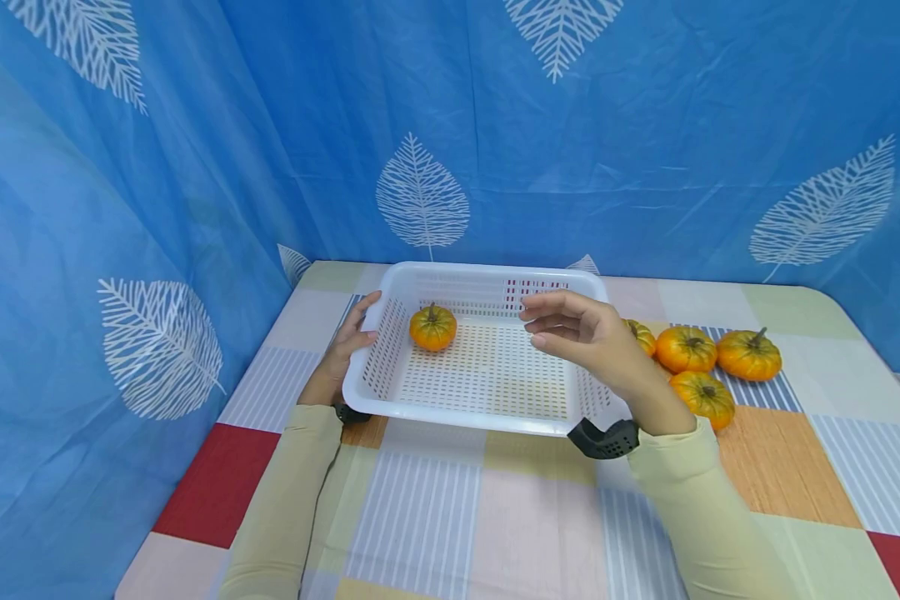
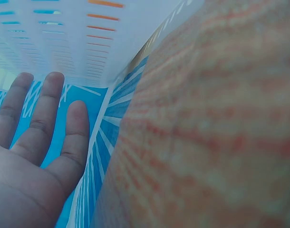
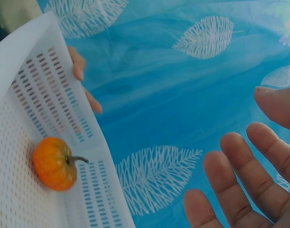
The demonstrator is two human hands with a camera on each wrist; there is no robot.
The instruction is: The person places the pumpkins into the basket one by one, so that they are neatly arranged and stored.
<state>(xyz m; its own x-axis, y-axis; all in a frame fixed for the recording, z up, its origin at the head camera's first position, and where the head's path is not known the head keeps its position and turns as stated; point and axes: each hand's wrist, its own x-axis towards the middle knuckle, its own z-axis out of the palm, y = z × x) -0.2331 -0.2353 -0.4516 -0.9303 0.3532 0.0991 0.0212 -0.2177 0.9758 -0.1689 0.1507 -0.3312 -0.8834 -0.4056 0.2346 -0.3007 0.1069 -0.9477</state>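
Observation:
A white plastic basket (image 1: 472, 421) with slotted walls has one small orange pumpkin (image 1: 432, 328) inside, towards its left end. My left hand (image 1: 342, 343) is at the basket's left rim, thumb and fingertips against it. In the left wrist view three of its fingers (image 2: 52, 95) extend fairly straight beside the slotted outer wall. Over the right part of the basket hovers my right hand (image 1: 581, 329), its fingers loosely bent, thumb apart and nothing between them. The right wrist view shows the pumpkin (image 3: 54, 164) with its stem, away from these fingers.
Several more small pumpkins (image 1: 686, 348) lie grouped on the table to the right of the basket, one partly hidden behind my right hand. A patchwork-patterned cloth (image 1: 532, 517) covers the table. Blue curtains (image 1: 307, 125) with white leaf prints hang behind and to the left.

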